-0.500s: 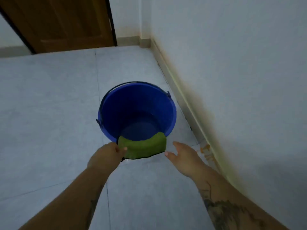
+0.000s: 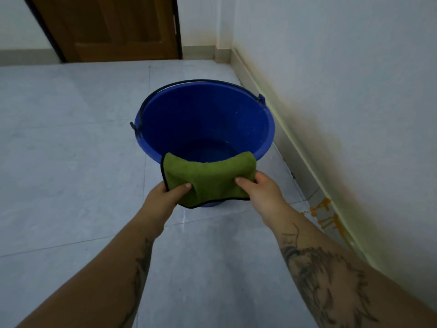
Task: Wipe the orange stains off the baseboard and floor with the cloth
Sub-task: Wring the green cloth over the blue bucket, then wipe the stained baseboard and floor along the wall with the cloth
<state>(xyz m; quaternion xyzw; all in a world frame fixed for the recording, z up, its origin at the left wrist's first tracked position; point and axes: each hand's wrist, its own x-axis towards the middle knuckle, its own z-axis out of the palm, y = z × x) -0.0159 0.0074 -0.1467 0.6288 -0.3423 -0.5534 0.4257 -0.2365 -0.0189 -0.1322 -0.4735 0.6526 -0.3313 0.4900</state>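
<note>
A green cloth (image 2: 208,177) with a black hem hangs over the near rim of a blue bucket (image 2: 203,119). My left hand (image 2: 165,194) grips its left side, thumb on top. My right hand (image 2: 262,188) grips its right side the same way. Orange stains (image 2: 327,215) run down the baseboard (image 2: 295,159) and onto the floor at the right, just beyond my right forearm. A faint yellowish smear follows the baseboard's top edge along the wall.
The bucket holds a little water and has a black handle (image 2: 151,98) lying back. It stands on pale floor tiles (image 2: 71,150) close to the right wall. A wooden door (image 2: 111,27) is at the far end.
My right hand has closed on the cloth's right side; before, it was open beside it. The view has drawn closer to the bucket.
</note>
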